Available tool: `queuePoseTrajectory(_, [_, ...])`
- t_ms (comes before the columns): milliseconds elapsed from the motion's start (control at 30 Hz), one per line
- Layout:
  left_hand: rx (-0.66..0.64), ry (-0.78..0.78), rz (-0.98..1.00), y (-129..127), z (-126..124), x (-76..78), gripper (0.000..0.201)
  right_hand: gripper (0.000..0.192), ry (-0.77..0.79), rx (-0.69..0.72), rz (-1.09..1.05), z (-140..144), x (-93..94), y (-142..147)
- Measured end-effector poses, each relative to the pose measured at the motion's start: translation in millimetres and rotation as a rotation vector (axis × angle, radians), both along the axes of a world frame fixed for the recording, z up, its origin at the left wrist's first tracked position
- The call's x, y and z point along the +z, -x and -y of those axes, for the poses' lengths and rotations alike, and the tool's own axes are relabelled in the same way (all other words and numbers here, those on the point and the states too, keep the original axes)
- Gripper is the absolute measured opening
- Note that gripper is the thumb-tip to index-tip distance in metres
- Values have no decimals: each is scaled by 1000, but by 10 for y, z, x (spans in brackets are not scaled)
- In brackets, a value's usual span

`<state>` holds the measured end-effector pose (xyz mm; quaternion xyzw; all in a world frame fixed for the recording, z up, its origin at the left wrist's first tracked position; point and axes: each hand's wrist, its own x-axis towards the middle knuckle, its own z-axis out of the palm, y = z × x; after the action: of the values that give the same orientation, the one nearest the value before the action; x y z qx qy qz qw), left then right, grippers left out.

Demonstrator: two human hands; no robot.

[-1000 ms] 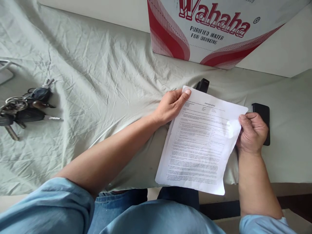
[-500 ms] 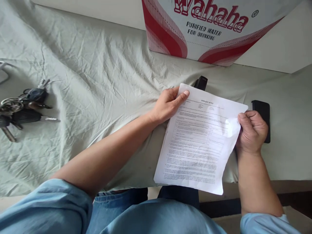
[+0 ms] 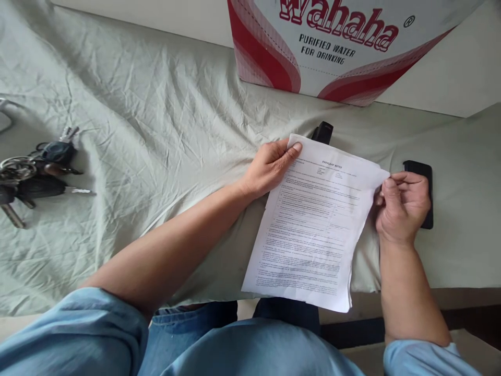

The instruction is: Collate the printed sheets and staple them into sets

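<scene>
Now, printed sheet [image 3: 313,230] between hands, left grip [image 3: 274,167] top corner, right grip [image 3: 401,206] side edge

I see a bed or bench covered with a pale green, much wrinkled sheet [image 3: 164,120]. On its left part lies a bunch of keys [image 3: 33,172] with dark fobs and a metal ring. At the far side a cardboard box [image 3: 336,47] with red "Wahaha" print stands on the sheet. A small black object [image 3: 323,131] lies in front of the box, partly hidden. To the right a flat black device [image 3: 425,172] lies on the sheet, also partly covered.
</scene>
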<state>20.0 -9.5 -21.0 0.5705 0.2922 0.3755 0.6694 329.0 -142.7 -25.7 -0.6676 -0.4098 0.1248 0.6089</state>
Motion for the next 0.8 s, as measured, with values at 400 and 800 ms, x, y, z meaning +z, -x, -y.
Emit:
queuePoseTrajectory(400, [83,-104,-76,-15,-21,13,78,48,212,127,90,122,-19,-91])
queuePoseTrajectory(800, [121,-195,-170,21,-41,-3,74,56,181,54,207,119,93,-90])
